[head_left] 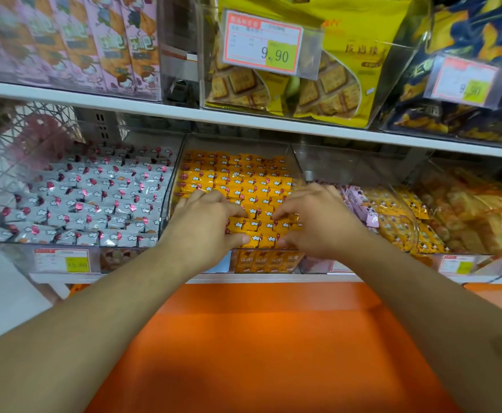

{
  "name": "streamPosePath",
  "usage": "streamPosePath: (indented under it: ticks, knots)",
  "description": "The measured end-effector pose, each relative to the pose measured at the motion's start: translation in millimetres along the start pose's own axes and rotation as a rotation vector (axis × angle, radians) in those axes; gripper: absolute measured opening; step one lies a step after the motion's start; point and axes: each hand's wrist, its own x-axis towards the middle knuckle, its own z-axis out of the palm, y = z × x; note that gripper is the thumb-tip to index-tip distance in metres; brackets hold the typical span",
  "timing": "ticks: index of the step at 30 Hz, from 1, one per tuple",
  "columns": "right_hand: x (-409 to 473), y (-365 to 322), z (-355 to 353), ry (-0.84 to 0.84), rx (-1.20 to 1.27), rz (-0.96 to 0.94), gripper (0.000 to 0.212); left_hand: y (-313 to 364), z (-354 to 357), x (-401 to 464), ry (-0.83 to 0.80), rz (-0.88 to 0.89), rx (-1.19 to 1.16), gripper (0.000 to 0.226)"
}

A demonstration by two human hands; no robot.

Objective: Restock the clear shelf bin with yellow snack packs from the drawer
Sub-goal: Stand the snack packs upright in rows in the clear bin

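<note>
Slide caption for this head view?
Both hands, left hand and right hand, press yellow snack packs flat in the clear shelf bin.

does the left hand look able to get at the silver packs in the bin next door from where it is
Probably yes. The left hand rests on the yellow snack packs; the silver packs lie just left in an open-topped bin. Only the clear divider wall stands between, so it would have to lift over.
</note>
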Motion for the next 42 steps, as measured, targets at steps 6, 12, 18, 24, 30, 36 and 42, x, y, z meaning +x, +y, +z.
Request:
streamPosePath:
  ticks: [6, 12, 18, 24, 30, 36, 42]
  knots:
    - [2.0, 4.2, 17.8, 0.026, 0.055, 0.027, 0.046, 3.6, 1.1, 4.3, -0.028, -0.054, -0.015, 0.051]
    - [0.5, 7.7, 14.5, 0.052, 0.017, -0.022, 0.04, 11.3, 0.9, 3.4, -0.018, -0.069, 0.003, 0.061]
    - [-6.8, 13.7, 18.0, 0.078, 0.026, 0.008, 0.04, 7.9, 8.3, 4.3, -0.015, -0.111, -0.01, 0.068]
    - [2.1, 12.1, 12.0, 0.014, -0.076, -0.003, 0.049, 5.5, 7.0, 7.7, -0.013, -0.088, -0.002, 0.066]
    - [2.8, 17.3, 12.3, -0.013, -0.089, -0.037, 0.075, -5.5, 8.1, 0.8, -0.004, -0.042, 0.028, 0.082]
    - [11.1, 14.0, 13.8, -0.083, -0.129, -0.018, 0.063, -4.9, 6.3, 9.5, -0.075, -0.045, 0.054, 0.077]
    - [11.9, 12.0, 4.3, -0.093, -0.051, -0.002, 0.066, -7.8, 1.1, 6.8, -0.106, -0.035, -0.036, 0.078]
